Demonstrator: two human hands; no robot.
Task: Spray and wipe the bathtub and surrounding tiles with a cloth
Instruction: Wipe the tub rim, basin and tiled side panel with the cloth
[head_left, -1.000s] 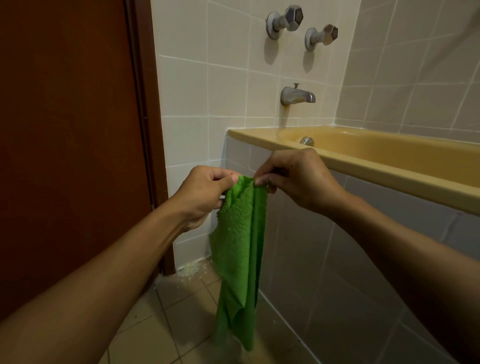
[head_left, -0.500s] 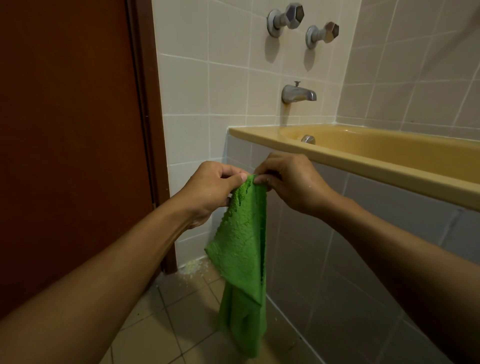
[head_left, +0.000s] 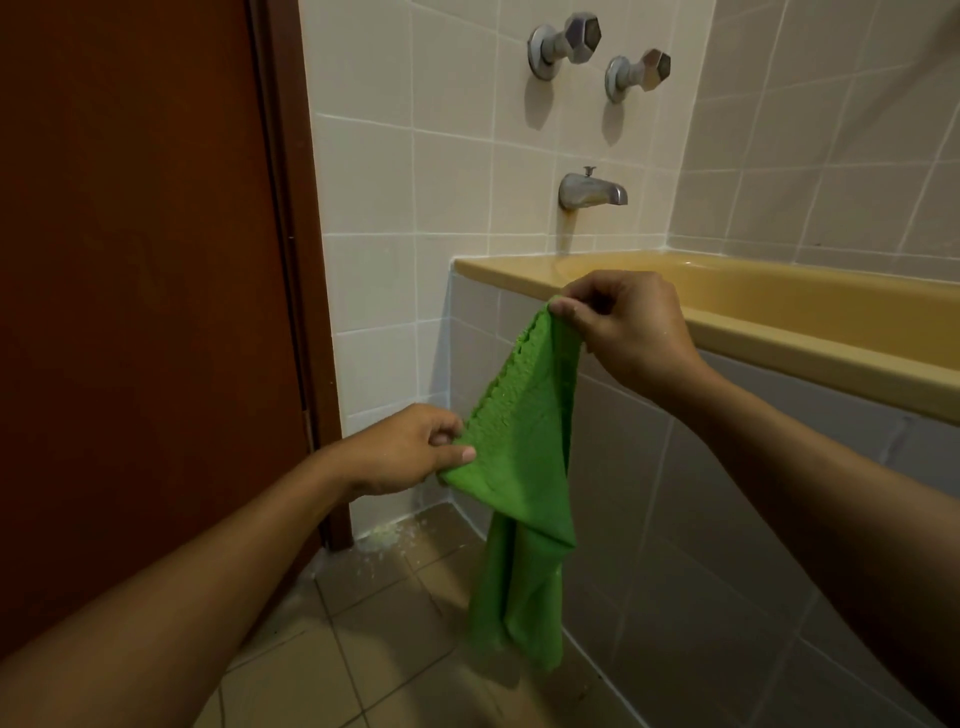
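A green cloth hangs in the air in front of the tub's tiled side panel. My right hand pinches its top corner, just before the yellow bathtub's rim. My left hand pinches the cloth's left edge lower down, so the edge runs slantwise between my hands. The rest of the cloth droops toward the floor. Pale wall tiles surround the tub. No spray bottle is in view.
A dark red door and its frame stand at the left. Two metal tap handles and a spout stick out of the end wall above the tub. Whitish crumbs lie in the floor corner by the door frame.
My left hand has slid down and to the left along the cloth's edge, away from my right hand. The cloth's edge has spread out between the hands.
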